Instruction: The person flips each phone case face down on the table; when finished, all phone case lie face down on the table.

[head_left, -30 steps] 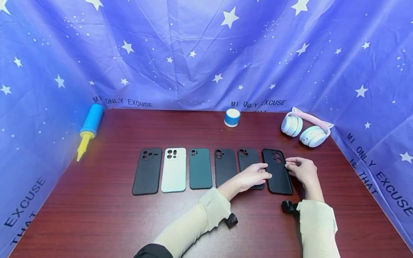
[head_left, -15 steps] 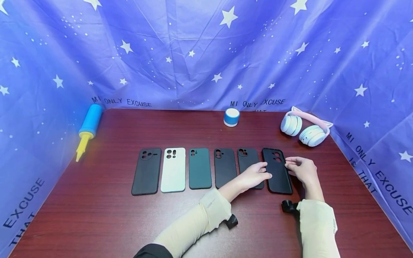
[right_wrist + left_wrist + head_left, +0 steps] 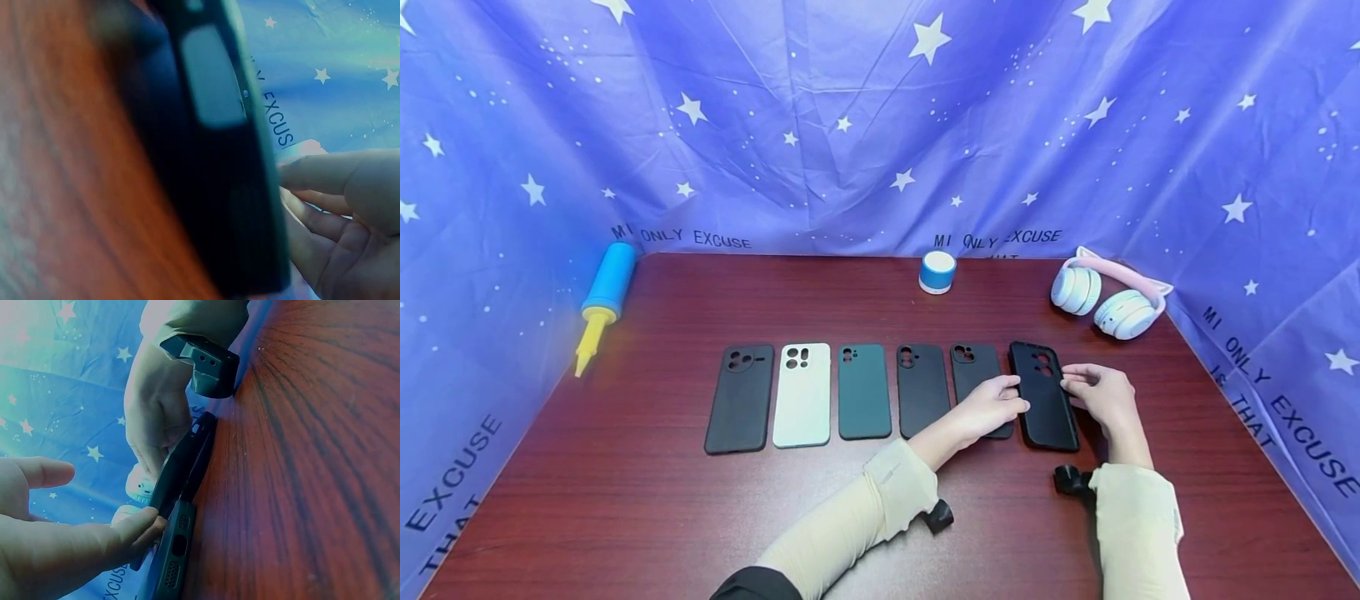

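At the right end of a row of phone cases, a black phone case [image 3: 1049, 412] lies with its hollow inside facing up. My left hand [image 3: 987, 408] pinches its left edge with thumb and fingertips. On the opposite long edge, the fingers and thumb of my right hand [image 3: 1099, 396] grip it near the camera cutout. In the left wrist view the black case [image 3: 181, 459] slants up from the table. Beneath my left wrist, another black phone case [image 3: 972, 379] is partly covered. The right wrist view shows the held case's side close up, blurred.
Leftward along the row lie a black case [image 3: 922, 387], a dark green case [image 3: 864, 396], a pale case [image 3: 802, 400] and a matte black case [image 3: 740, 404]. Behind stand a small blue-and-white cylinder [image 3: 937, 273] and cat-ear headphones [image 3: 1108, 296]. A blue-yellow pump [image 3: 606, 287] lies far left.
The right-end black case has tilted slightly between my hands, its cutout looking narrower now. Both hands keep nearly the same place; the whole view has shifted a little.
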{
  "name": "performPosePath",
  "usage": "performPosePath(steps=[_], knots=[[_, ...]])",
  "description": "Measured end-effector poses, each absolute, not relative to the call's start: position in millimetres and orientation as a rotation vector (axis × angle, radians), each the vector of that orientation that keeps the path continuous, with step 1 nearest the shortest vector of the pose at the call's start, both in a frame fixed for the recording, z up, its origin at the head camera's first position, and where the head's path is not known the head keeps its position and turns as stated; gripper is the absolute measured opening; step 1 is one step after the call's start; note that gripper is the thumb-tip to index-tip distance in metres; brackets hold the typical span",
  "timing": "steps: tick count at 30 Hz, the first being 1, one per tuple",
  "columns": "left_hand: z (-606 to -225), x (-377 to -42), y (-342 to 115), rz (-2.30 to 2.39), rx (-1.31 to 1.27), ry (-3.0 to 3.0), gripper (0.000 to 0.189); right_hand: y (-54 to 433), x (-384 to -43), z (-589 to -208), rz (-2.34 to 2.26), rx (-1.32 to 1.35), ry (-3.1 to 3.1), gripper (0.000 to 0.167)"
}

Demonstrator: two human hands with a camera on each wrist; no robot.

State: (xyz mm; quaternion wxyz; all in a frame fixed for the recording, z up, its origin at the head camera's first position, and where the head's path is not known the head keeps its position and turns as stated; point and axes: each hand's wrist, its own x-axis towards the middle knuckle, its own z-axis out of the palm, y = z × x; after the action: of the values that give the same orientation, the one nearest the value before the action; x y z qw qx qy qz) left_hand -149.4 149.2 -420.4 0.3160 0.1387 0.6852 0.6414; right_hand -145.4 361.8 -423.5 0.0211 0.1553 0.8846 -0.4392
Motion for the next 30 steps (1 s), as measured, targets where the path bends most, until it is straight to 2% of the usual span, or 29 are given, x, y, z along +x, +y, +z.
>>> performPosePath(steps=[8,18,30], knots=[[-421.2,-150.1,150.7,1.818,0.298,1.748,0.054,355.5,-142.3,-419.3,-1.313,0.301,2.836,0.039],[-420.8,-148.8,152.9,1.876,0.273,1.709,0.052,336.4,-139.9,-405.1,-0.884,0.272,3.105,0.030],[-420.1,-149.6,152.4,1.893,0.299,1.733,0.052,330.3,-138.8,-398.5,-0.986,0.248,2.887,0.048]])
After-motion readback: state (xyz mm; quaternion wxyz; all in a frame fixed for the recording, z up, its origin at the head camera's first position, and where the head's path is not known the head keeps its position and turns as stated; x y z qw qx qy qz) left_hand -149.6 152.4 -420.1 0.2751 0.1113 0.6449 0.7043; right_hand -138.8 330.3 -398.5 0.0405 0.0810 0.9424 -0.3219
